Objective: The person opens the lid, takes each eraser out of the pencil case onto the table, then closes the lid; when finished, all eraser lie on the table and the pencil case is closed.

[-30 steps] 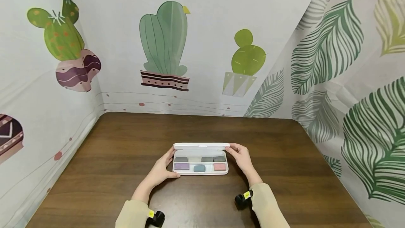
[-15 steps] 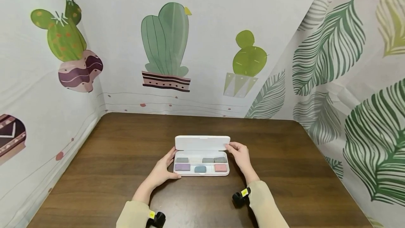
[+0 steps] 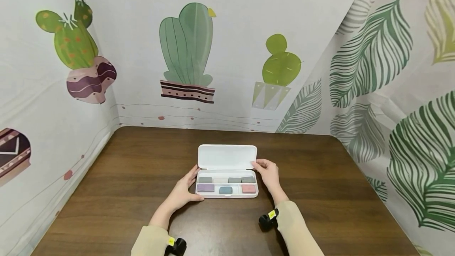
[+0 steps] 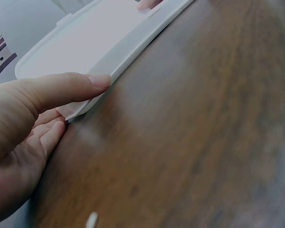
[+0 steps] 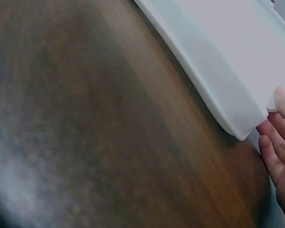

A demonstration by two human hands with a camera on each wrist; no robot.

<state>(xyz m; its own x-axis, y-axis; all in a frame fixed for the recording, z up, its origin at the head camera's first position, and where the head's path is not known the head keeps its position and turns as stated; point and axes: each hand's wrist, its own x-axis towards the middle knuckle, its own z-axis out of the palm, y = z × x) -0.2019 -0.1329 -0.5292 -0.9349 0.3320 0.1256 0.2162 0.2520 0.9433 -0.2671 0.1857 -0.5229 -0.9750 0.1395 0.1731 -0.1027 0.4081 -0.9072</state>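
Observation:
A white hinged case [image 3: 227,196] lies on the table with its lid [image 3: 227,157] raised and leaning back. In its front row sit a purple block [image 3: 205,188], a blue one [image 3: 225,190] and a pink one [image 3: 248,189]; grey blocks [image 3: 234,180] fill part of the back row. My left hand [image 3: 182,192] grips the case's left end, the thumb [image 4: 97,81] at the front edge and the fingers along the side. My right hand [image 3: 268,175] pinches the lid's lower right corner, its thumb [image 5: 281,99] on the inner face and other fingers partly hidden behind.
The brown wooden table [image 3: 160,145] extends around the case on all sides. Behind and beside it hangs a white cloth [image 3: 234,19] printed with cacti and leaves. Each wrist carries a small black camera [image 3: 268,221].
The lid has swung up and back, from edge-on to showing its broad inner face. My right hand has kept hold of its corner; the left hand has stayed at the case's left end.

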